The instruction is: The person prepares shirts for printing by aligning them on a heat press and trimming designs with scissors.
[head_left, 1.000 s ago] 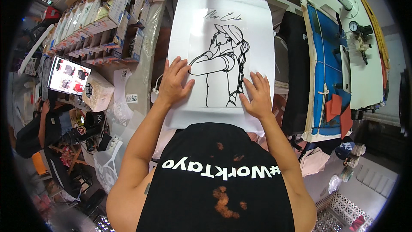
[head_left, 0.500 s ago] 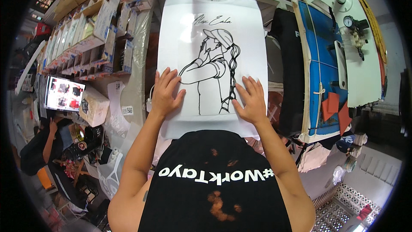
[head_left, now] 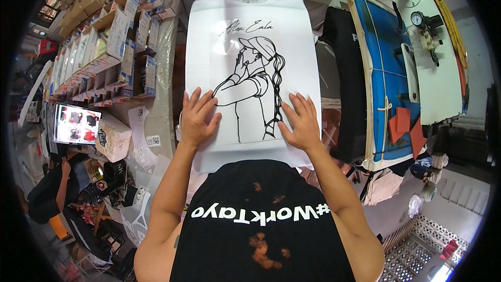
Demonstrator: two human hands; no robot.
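Observation:
A white T-shirt lies spread flat in front of me, its neckline at the far end. On its chest sits a black line drawing of a figure in a cap with a long braid, with script lettering above. A faint rectangular border, like a clear film sheet, shows around the drawing. My left hand rests flat on the shirt at the drawing's left edge, fingers spread. Opposite it, my right hand lies with fingers apart beside the braid's lower end. Neither hand grips anything.
Cardboard boxes with packed goods stand at the left, above a lit screen and a white block. At the right are a black padded piece, a blue panel and a pressure gauge. Another person's arm shows at lower left.
The view has shifted slightly, so the shirt appears a little further left. Both hands stay flat in nearly the same places on it.

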